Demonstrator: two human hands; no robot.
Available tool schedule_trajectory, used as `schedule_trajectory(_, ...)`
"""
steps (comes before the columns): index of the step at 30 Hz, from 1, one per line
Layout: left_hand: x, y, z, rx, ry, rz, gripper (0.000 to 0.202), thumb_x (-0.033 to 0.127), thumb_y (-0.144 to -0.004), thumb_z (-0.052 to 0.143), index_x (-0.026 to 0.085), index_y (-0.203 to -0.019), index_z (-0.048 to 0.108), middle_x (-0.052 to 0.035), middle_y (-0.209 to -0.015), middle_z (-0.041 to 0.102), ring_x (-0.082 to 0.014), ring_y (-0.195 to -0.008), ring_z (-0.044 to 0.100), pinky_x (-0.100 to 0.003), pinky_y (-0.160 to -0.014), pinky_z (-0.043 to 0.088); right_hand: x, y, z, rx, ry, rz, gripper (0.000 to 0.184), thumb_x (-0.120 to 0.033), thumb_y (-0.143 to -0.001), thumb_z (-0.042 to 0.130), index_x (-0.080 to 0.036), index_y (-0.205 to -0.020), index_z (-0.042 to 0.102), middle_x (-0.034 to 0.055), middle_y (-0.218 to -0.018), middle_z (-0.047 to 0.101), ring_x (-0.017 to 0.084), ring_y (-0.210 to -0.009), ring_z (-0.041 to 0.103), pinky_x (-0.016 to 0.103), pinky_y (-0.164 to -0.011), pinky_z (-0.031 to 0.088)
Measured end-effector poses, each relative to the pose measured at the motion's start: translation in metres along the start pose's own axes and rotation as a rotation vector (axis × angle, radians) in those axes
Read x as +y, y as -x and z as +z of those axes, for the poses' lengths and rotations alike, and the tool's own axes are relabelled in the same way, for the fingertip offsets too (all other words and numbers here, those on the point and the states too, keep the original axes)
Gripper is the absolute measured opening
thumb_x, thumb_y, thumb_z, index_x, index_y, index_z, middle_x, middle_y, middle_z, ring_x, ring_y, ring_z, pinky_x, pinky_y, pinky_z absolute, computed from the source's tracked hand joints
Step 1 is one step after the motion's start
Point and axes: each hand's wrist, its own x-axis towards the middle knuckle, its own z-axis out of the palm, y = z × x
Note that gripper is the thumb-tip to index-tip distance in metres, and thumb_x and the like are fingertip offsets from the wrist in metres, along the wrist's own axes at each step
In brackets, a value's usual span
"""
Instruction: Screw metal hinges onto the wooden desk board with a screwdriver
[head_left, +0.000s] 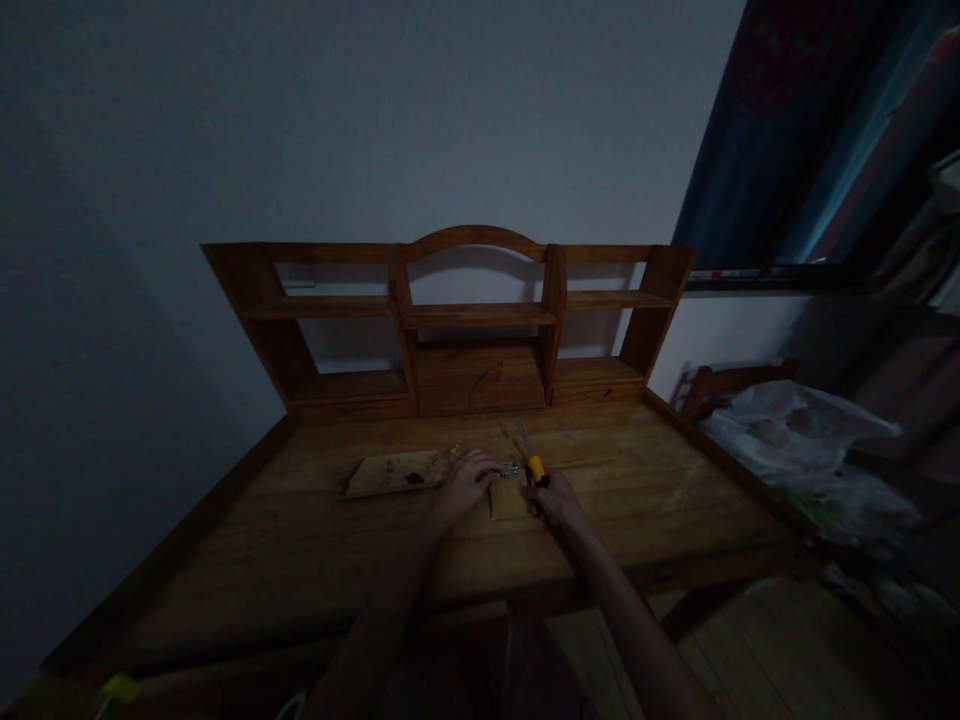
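Observation:
A screwdriver (535, 467) with a yellow and black handle is held in my closed right hand (553, 496), its metal shaft pointing away toward the shelf. Just left of it, a small metal hinge (511, 469) lies at the far edge of a small wooden board (508, 501) on the desk. The bent fingers of my left hand (471, 478) press on the hinge's left end and the board's corner. In the dim light I cannot make out any screws.
A longer wooden plank (394, 472) with a dark knot lies left of my left hand on the wooden desk (300, 540). Along its back stands an open shelf unit (480, 316) against the wall. Plastic bags (802, 425) rest beside a chair at the right.

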Motion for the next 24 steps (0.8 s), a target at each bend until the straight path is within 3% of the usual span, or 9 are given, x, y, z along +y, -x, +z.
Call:
schedule_trajectory(4, -0.001, 0.001, 0.000, 0.041, 0.001, 0.001, 0.022, 0.015, -0.085, 0.065, 0.025, -0.103, 0.075, -0.0053, -0.106, 0.071, -0.0217, -0.104, 0.061, -0.039, -0.097, 0.046, 0.002, -0.001, -0.001, 0.000, 0.020, -0.004, 0.021, -0.012, -0.072, 0.064, -0.022, -0.074, 0.046, -0.0107, -0.044, 0.047, 0.008, -0.034, 0.047, 0.018, -0.035, 0.031)
schedule_trajectory(10, -0.002, 0.000, 0.001, 0.083, -0.013, -0.027, 0.004, 0.021, -0.084, 0.070, 0.020, -0.087, 0.073, -0.0054, -0.100, 0.063, -0.0205, -0.099, 0.061, -0.035, -0.089, 0.050, 0.003, -0.002, -0.001, -0.010, 0.037, -0.001, 0.022, -0.014, -0.072, 0.066, -0.022, -0.076, 0.046, -0.0107, -0.044, 0.049, 0.008, -0.034, 0.047, 0.017, -0.036, 0.033)
schedule_trajectory(14, 0.002, 0.000, -0.002, 0.098, -0.082, -0.026, 0.005, 0.022, -0.082, 0.073, 0.021, -0.086, 0.071, -0.0053, -0.100, 0.062, -0.0223, -0.101, 0.059, -0.036, -0.091, 0.047, 0.003, -0.003, -0.001, 0.004, 0.052, 0.003, 0.020, -0.013, -0.073, 0.066, -0.021, -0.076, 0.047, -0.0101, -0.044, 0.049, 0.008, -0.034, 0.048, 0.017, -0.036, 0.034)
schedule_trajectory(24, 0.007, 0.002, -0.001, 0.060, -0.160, 0.014, 0.006, 0.022, -0.090, 0.064, 0.021, -0.090, 0.069, -0.0052, -0.102, 0.062, -0.0222, -0.104, 0.056, -0.036, -0.094, 0.044, -0.006, 0.005, -0.002, -0.005, 0.068, 0.006, 0.021, -0.009, -0.077, 0.062, -0.021, -0.075, 0.046, -0.0100, -0.042, 0.048, 0.008, -0.032, 0.044, 0.018, -0.036, 0.031)
